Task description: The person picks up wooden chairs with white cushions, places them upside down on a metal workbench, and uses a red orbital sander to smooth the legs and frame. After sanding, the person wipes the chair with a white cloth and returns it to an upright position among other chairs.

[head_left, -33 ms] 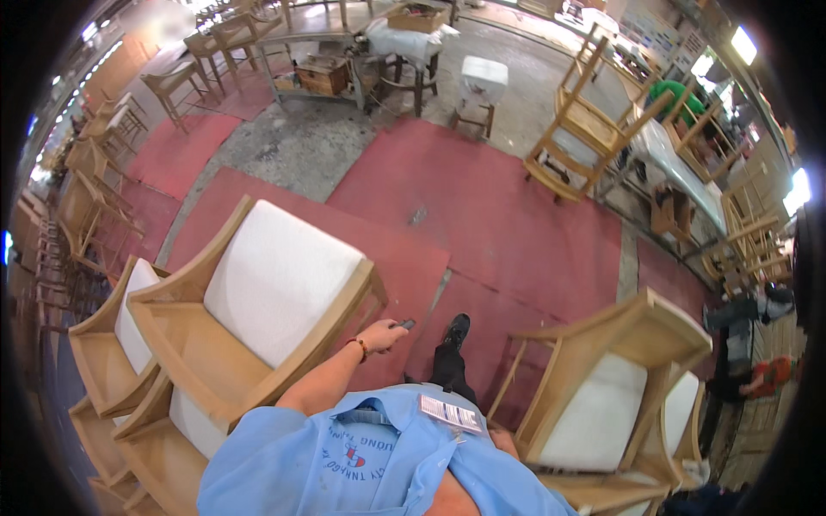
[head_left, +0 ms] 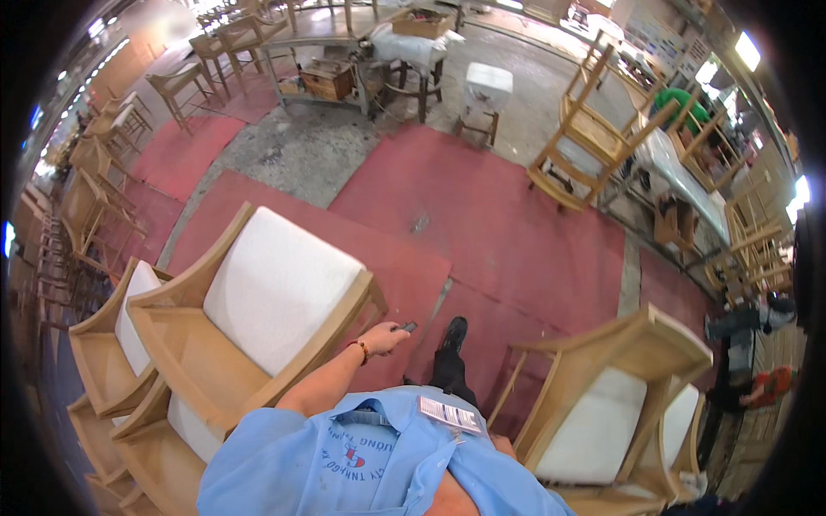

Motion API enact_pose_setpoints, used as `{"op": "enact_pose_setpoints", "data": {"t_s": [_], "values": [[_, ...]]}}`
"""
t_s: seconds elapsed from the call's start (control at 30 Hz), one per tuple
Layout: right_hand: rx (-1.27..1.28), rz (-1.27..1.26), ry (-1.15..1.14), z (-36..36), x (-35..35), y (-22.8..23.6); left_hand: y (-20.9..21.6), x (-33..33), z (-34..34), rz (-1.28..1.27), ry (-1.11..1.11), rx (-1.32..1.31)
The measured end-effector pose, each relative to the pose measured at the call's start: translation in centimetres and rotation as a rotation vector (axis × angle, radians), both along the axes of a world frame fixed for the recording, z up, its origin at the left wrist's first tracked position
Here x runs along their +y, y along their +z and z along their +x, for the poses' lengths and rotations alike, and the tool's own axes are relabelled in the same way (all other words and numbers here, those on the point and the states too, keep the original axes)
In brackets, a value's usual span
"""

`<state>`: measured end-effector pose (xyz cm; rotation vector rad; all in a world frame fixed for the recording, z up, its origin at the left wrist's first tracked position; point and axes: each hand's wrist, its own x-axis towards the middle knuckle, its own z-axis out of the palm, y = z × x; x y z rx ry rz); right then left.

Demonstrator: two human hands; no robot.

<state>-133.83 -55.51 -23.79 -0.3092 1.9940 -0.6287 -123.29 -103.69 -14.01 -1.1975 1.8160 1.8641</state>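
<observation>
My left hand [head_left: 385, 339], with a beaded bracelet at the wrist, is closed around a small dark object [head_left: 406, 328]. One end of it pokes out past the fingers; its kind is too small to make out. Close on the left of that arm stands a wooden chair [head_left: 249, 394] with a white padded panel [head_left: 284, 288]. A sliver of my right hand or forearm [head_left: 502, 445] shows beside my blue shirt, its fingers hidden. Near it, on the right, is another wooden chair [head_left: 551, 378] with a white pad [head_left: 595, 426].
More wooden chairs [head_left: 107, 374] crowd the left. Red mats [head_left: 490, 224] cover the floor ahead. Further off are a white-topped stool [head_left: 487, 84], an upturned chair frame [head_left: 594, 129] and a workbench [head_left: 323, 34]. A person in green [head_left: 682, 110] bends at the right.
The whole view has shifted very slightly, with the far things a little lower. My left hand keeps the same hold on the small dark object.
</observation>
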Motion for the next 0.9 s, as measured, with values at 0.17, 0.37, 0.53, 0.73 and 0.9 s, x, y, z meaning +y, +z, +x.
{"op": "enact_pose_setpoints", "data": {"t_s": [0.17, 0.37, 0.53, 0.73, 0.9], "values": [[-0.136, 0.04, -0.224, -15.6, -7.9, 0.9, 0.6, -7.3, -8.6, 0.013, 0.035, -0.05], [-0.042, 0.064, -0.183, -41.0, -28.9, 4.3, 2.2, -15.7, -14.2, -0.059, 0.395, -0.01], [-0.016, -0.278, -0.189, -50.7, -52.1, 9.3, 0.3, -21.2, -15.2, 0.009, 0.609, -0.027], [-0.013, -0.304, 0.163, -51.5, -74.4, 9.4, -11.9, -29.5, -14.4, 0.149, 0.894, -0.078], [0.057, 0.092, 0.367, -54.6, -79.3, 7.6, -13.5, -40.8, -14.9, 0.294, 1.054, -0.151]]}}
